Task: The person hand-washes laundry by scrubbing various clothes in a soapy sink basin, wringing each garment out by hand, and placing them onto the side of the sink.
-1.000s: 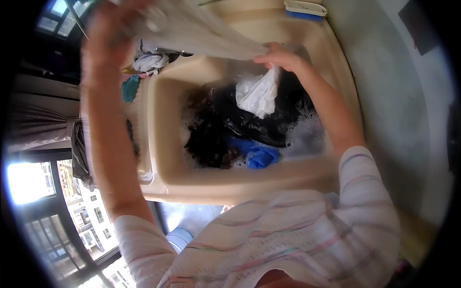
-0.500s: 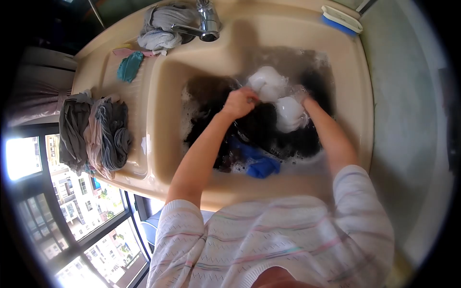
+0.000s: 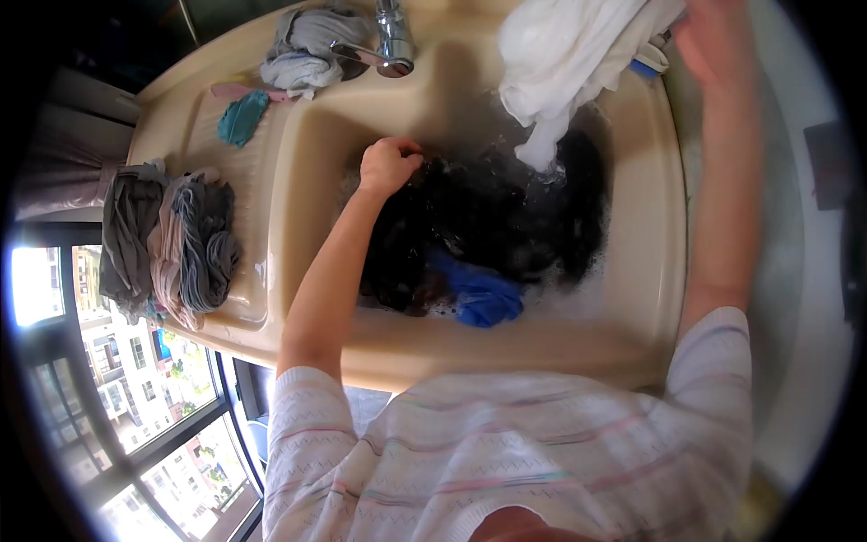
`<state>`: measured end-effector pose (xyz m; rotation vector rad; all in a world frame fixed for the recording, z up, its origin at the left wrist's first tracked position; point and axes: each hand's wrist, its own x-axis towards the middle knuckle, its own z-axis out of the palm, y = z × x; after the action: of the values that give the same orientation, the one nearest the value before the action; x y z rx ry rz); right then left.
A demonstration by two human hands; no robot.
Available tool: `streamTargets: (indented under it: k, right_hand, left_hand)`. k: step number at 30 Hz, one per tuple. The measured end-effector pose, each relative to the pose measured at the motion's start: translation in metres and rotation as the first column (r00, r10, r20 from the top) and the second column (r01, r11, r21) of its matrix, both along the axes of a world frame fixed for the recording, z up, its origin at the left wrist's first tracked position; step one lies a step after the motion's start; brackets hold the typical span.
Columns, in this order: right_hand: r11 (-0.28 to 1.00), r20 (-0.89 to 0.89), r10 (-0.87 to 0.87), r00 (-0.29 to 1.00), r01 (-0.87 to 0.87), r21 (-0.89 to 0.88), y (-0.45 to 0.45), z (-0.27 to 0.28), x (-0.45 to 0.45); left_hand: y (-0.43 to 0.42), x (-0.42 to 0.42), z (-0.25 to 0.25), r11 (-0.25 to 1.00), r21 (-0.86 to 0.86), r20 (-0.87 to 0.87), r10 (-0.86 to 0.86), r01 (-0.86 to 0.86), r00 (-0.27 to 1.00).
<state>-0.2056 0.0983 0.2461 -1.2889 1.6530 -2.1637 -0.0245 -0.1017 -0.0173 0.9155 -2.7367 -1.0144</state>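
Note:
My right hand [image 3: 713,45] is raised at the upper right, gripping a white garment [image 3: 569,50] whose bunched cloth hangs over the sink [image 3: 655,226]. The garment's lower tip reaches down to the water. Above the left part of the basin is my left hand [image 3: 390,165], its fingers curled together with nothing seen in them. Below and right of it, dark clothes [image 3: 488,212] soak in cloudy water. A blue cloth [image 3: 488,298] lies among them toward the near side.
A chrome faucet [image 3: 394,41] stands at the back beside a grey cloth bundle [image 3: 316,45]. On the left drainboard are a teal cloth [image 3: 242,118] and folded dark and pinkish clothes [image 3: 172,244]. A scrubbing brush [image 3: 652,61] sits at the back right corner, partly hidden.
My right hand has lifted the white garment out of the water, up and to the right. My left hand has moved left, away from it.

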Motion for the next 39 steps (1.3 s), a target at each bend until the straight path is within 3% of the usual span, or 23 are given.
streamTargets:
  k: [4,7,8,11,13,15,16,17,19,20,22,23,24,26,28,31,32,33,34,35,36,37,39]
  right_hand:
    - [0.937,0.036,-0.057,0.998,0.041,0.347,-0.004,-0.074,-0.039]
    - [0.939,0.018,-0.053,0.998,0.044,0.341,-0.019,-0.199,-0.043]
    - [0.844,-0.179,-0.098,0.979,0.177,0.506,-0.016,-0.247,-0.049]
    - [0.482,-0.295,-0.186,0.937,0.348,0.804,0.001,-0.337,-0.020]
    - [0.442,-0.089,-0.228,0.969,0.185,0.878,0.018,-0.370,-0.002]
    - [0.210,-0.026,-0.238,0.971,0.078,0.975,0.031,-0.406,-0.002]
    - [0.089,0.002,-0.247,0.969,0.020,0.996,0.036,-0.414,-0.006]
    - [0.088,-0.145,0.000,0.989,0.144,0.986,0.041,-0.410,-0.012]
    - [0.175,-0.405,0.466,0.787,0.367,0.914,0.047,-0.397,-0.023]
    - [-0.035,-0.187,0.421,0.888,0.222,0.974,0.027,-0.356,-0.025]
    - [0.273,-0.266,0.349,0.899,0.174,0.946,0.006,-0.291,-0.016]
    - [0.292,-0.166,0.373,0.913,0.054,0.955,-0.007,-0.228,0.002]
    - [0.556,-0.318,0.438,0.841,0.024,0.831,-0.016,-0.201,0.018]
    - [0.730,-0.451,0.498,0.741,-0.078,0.679,-0.029,-0.143,0.055]
    - [0.832,-0.498,0.477,0.724,-0.189,0.522,-0.031,-0.102,0.082]
    - [0.920,-0.471,0.346,0.811,-0.195,0.339,-0.038,-0.124,0.073]
    - [0.893,-0.370,0.289,0.883,-0.110,0.436,-0.040,-0.162,0.043]
    - [0.777,-0.204,0.245,0.948,-0.066,0.626,-0.032,-0.192,0.009]
    - [0.657,-0.275,0.086,0.958,0.154,0.738,-0.018,-0.232,-0.027]
    - [0.600,-0.183,-0.123,0.975,0.220,0.769,-0.002,-0.290,-0.071]
    - [0.560,-0.217,-0.226,0.950,0.309,0.769,0.024,-0.311,-0.094]
    - [0.459,-0.377,-0.249,0.892,0.451,0.766,0.038,-0.323,-0.092]
    - [0.217,-0.373,-0.304,0.876,0.445,0.869,0.034,-0.305,-0.047]
  left_hand:
    - [0.043,0.033,0.041,0.943,0.180,-0.054,-0.275,0.281,0.960]
    - [0.083,0.056,0.031,0.823,0.282,-0.016,-0.510,0.493,0.860]
    - [0.092,0.062,0.021,0.777,0.278,0.067,-0.602,0.565,0.796]
    - [0.109,0.077,-0.001,0.685,0.093,0.232,-0.720,0.722,0.654]
    - [0.114,0.075,0.002,0.647,-0.050,0.282,-0.722,0.761,0.632]
    - [0.117,0.065,0.022,0.636,-0.157,0.289,-0.702,0.755,0.651]
    - [0.114,0.056,0.031,0.679,-0.013,0.250,-0.708,0.734,0.660]
    - [0.107,0.045,0.040,0.703,0.130,0.211,-0.709,0.699,0.673]
    - [0.093,0.027,0.043,0.739,0.477,0.060,-0.569,0.477,0.820]
    - [0.087,0.021,0.039,0.681,0.671,-0.011,-0.385,0.293,0.923]
    - [0.074,0.004,0.028,0.380,0.925,-0.013,0.031,0.000,0.999]
    - [0.067,-0.006,0.023,0.183,0.979,0.048,0.224,-0.090,0.974]
    - [0.066,-0.016,0.024,0.104,0.989,0.068,0.302,-0.104,0.951]
    - [0.054,-0.038,-0.004,-0.082,0.996,-0.014,0.354,0.046,0.935]
    - [0.072,-0.054,-0.009,0.418,0.801,-0.566,0.296,0.428,0.770]
    - [0.065,-0.049,0.005,0.878,0.319,-0.658,-0.065,0.357,0.750]
    - [0.060,-0.045,0.011,0.943,0.103,-0.631,-0.184,0.317,0.754]
    - [0.052,-0.043,0.004,0.657,0.729,-0.513,0.334,0.195,0.791]
    - [0.043,-0.042,-0.003,0.058,0.989,-0.122,0.839,0.135,0.531]
    - [0.030,-0.029,0.001,0.085,0.995,-0.045,0.837,-0.047,0.546]
    - [0.014,-0.015,-0.007,0.256,0.958,-0.110,0.742,-0.128,0.662]
    - [0.003,-0.007,-0.023,0.365,0.887,-0.066,0.707,-0.283,0.704]
    - [0.003,0.000,-0.043,0.487,0.757,0.024,0.645,-0.436,0.764]
